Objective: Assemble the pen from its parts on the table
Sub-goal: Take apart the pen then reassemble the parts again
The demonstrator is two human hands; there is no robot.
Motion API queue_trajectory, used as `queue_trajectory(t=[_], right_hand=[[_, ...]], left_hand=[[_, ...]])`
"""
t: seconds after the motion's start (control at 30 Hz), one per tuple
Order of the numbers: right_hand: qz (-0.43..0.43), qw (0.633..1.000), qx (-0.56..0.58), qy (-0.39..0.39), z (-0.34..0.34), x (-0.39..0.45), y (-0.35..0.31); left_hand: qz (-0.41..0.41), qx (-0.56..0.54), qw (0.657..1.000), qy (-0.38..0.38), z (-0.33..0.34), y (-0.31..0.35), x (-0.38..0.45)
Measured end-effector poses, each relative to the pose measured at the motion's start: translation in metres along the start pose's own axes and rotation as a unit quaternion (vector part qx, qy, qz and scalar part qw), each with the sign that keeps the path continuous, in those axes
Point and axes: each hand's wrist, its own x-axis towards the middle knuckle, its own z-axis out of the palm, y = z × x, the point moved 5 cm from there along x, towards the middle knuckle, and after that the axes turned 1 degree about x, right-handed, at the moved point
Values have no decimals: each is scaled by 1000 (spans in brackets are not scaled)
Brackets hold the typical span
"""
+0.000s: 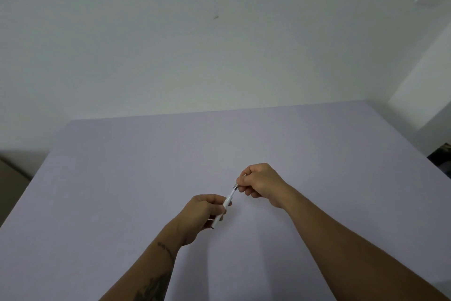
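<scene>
A slim white pen (229, 199) is held slanted above the pale lilac table (122, 178), its dark tip pointing down toward me. My left hand (202, 214) grips the lower part of the white barrel. My right hand (261, 182) pinches the upper end, where a small dark and silver piece shows at the fingertips. The very top of the pen is hidden inside my right fingers. No loose pen parts show on the table.
A plain white wall rises behind the table's far edge. At the far right the table's corner meets a white wall section (424, 95) with dark items (441, 156) below it. A brownish object (12, 173) sits past the left edge.
</scene>
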Motion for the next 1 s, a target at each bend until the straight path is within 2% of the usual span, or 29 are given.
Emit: queue_trajectory(t=[0.3,0.5,0.67,0.83,1.0], right_hand=[[-11,998,-49,-36,-9,-3,-2],[-15,994,-104,-28,-10,-6,0],[-71,983,-167,-24,-6,-8,-1],[-108,983,-145,11,-12,-8,-6],[-99,984,-145,-24,-5,-8,-1]], left_hand=[[23,53,997,45,-4,3,1],[51,91,992,64,-5,3,2],[74,127,986,77,-5,2,0],[79,126,985,90,-7,7,0],[83,119,986,77,1,10,0]])
